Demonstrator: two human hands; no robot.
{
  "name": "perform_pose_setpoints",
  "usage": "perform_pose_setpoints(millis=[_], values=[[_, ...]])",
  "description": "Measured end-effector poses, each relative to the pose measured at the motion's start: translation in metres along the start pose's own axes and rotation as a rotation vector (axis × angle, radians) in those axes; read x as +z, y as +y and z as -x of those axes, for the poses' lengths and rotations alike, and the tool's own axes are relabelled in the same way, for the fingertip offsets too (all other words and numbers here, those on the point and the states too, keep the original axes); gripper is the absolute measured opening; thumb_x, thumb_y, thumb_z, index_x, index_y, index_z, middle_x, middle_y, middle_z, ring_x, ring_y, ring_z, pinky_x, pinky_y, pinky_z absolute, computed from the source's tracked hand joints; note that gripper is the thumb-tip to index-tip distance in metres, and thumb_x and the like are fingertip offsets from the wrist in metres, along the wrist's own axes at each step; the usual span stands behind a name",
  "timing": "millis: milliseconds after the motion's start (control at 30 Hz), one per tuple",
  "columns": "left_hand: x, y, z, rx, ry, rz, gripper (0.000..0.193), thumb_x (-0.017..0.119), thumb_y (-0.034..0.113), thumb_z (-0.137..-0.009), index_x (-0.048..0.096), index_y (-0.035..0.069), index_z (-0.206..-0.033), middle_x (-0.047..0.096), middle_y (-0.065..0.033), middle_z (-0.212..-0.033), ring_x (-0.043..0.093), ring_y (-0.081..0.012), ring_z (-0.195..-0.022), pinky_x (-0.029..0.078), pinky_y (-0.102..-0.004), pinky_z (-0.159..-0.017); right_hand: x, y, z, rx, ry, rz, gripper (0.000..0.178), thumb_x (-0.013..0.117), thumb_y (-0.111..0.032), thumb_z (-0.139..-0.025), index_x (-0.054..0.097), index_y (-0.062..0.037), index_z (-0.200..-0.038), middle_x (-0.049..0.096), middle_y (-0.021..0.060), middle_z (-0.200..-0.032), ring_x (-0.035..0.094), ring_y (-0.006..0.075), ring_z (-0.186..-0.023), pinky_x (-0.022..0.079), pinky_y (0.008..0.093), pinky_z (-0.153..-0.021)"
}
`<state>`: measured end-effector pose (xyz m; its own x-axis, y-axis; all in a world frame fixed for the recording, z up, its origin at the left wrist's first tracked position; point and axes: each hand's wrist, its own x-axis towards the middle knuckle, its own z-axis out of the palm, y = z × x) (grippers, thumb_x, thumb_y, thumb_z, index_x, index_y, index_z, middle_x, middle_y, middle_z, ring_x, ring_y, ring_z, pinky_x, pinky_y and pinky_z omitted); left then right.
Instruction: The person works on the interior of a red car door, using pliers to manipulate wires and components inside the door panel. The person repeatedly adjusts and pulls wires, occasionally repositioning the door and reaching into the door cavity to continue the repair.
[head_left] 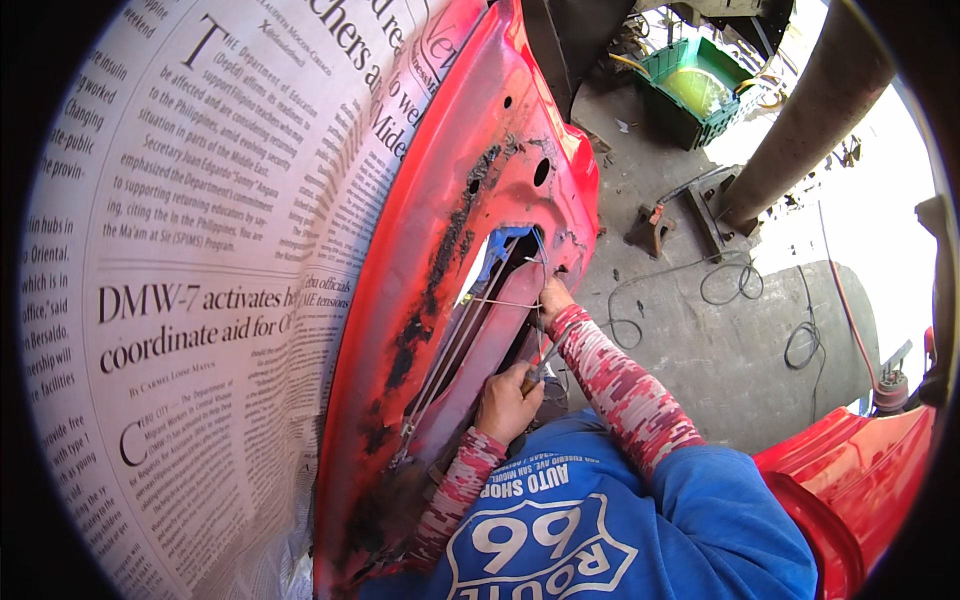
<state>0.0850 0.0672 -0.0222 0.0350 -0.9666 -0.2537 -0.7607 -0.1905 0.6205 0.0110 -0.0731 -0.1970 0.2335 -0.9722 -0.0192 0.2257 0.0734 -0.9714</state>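
Floor: we see grey ground on the right (740,385), crossed by loose cables.
Red panel: it lies just left of both hands, its long axis running from near left to far right; black residue streaks its pitted face (415,255).
Newspaper: printed sheets (200,260) fill the left side, along the panel's left edge.
Second red panel: it sits near right (860,480), apart from the hands.
Opening: the long gap (470,335) follows the first panel's axis, directly left of our fingers, with thin rods inside.
Green crate: it stands far right (672,115), well away from the work.
Right hand: the farther one (553,298), at the panel's right edge beside the opening; its fingers are curled, but we cannot tell what they grip.
Left hand: the nearer one (508,405), its fingers closed around a slim tool (537,374) slanting toward the right forearm.
Pale cord: it spans the opening (508,304), reaching toward the right hand.
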Motion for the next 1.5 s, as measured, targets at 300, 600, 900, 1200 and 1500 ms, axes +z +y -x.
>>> perform_pose_setpoints(millis=[300, 600, 900, 1200, 1500], values=[[0.017, -0.009, -0.001, -0.091, 0.083, 0.197, 0.009, 0.062, 0.008, -0.088, 0.062, 0.001, -0.094, 0.069, -0.0067, -0.071, 0.06, -0.0106, -0.052, 0.047, -0.0272, -0.046, -0.047, -0.084, 0.058, 0.597, -0.255, -0.744, 0.03, 0.064, -0.021, -0.093, 0.059, -0.0044, -0.118, 0.068, 0.0071, -0.106, 0.061, 0.0125, -0.078, 0.051, 0.0284, -0.071], [0.016, -0.006, -0.002, -0.166, 0.106, 0.277, 0.008, 0.064, 0.01, -0.087, 0.063, 0.002, -0.087, 0.06, 0.0002, -0.066, 0.05, -0.0065, -0.048, 0.04, -0.0241, -0.044, -0.057, -0.086, 0.07, 0.701, -0.214, -0.385, 0.021, 0.068, -0.022, -0.091, 0.064, -0.0033, -0.1, 0.066, 0.0036, -0.082, 0.063, 0.0129, -0.069, 0.052, 0.0267, -0.062], [0.001, 0.009, 0.0, -0.316, -0.007, 0.557, 0.006, 0.06, 0.009, -0.092, 0.061, 0.003, -0.093, 0.065, -0.0026, -0.074, 0.047, -0.0045, -0.048, 0.038, -0.0211, -0.043, -0.049, -0.098, 0.076, 0.55, -0.467, -0.227, 0.02, 0.066, -0.026, -0.093, 0.064, -0.0062, -0.091, 0.064, 0.0017, -0.077, 0.06, 0.0096, -0.066, 0.047, 0.0246, -0.058], [0.003, 0.009, 0.0, -0.317, 0.066, 0.502, 0.006, 0.057, 0.009, -0.093, 0.06, 0.004, -0.093, 0.066, -0.0023, -0.08, 0.05, -0.0055, -0.051, 0.041, -0.0216, -0.046, -0.061, -0.073, 0.076, 0.616, -0.427, -0.484, 0.016, 0.062, -0.021, -0.092, 0.063, -0.0053, -0.092, 0.068, 0.0053, -0.08, 0.062, 0.013, -0.065, 0.047, 0.0255, -0.056], [0.007, 0.004, -0.001, -0.235, 0.069, 0.454, 0.008, 0.063, 0.012, -0.09, 0.061, 0.004, -0.092, 0.06, 0.001, -0.073, 0.049, -0.0045, -0.052, 0.04, -0.022, -0.046, -0.063, -0.079, 0.074, 0.586, -0.422, -0.387, 0.016, 0.062, -0.02, -0.088, 0.065, -0.004, -0.092, 0.069, 0.0066, -0.079, 0.062, 0.0134, -0.062, 0.047, 0.0258, -0.056]])
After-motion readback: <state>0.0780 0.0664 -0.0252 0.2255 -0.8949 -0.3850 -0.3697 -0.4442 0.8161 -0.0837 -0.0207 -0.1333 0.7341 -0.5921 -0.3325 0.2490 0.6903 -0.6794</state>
